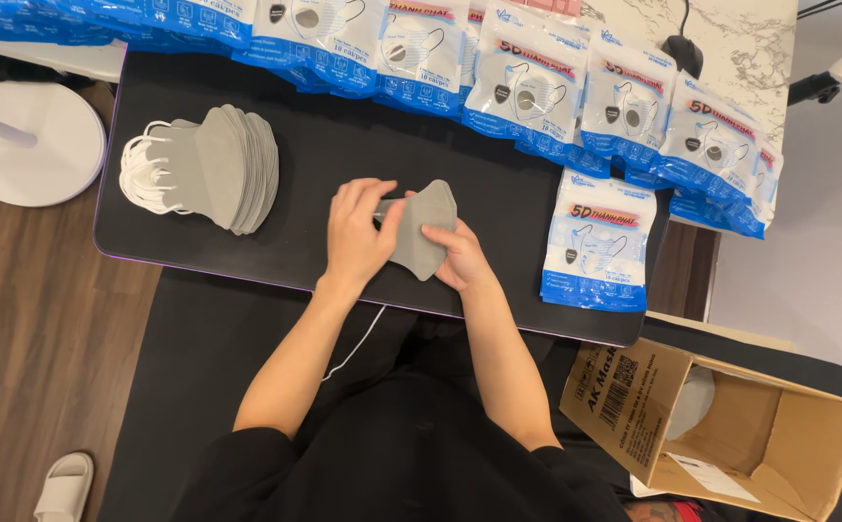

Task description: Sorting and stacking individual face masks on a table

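Both hands meet over the middle of a black desk [498,184], closed on a small stack of grey face masks [424,228]. The left hand [360,235] has its grip folded over the stack's left edge, fingers on top. The right hand [459,259] pinches the lower right side from beneath, thumb on the mask face. The stack sits just above the desk surface, near the front edge.

Left of the hands, well apart, lies a fanned pile of grey masks [218,169] with white ear loops bunched at its left end. Along the far edge of the desk runs a row of blue and white mask packets [527,87], overlapping one another. One more packet [596,242] lies flat just right of the hands. An open cardboard box [720,425] stands lower right, off the desk. A white sandal [63,488] rests on the wooden floor [25,319] lower left.
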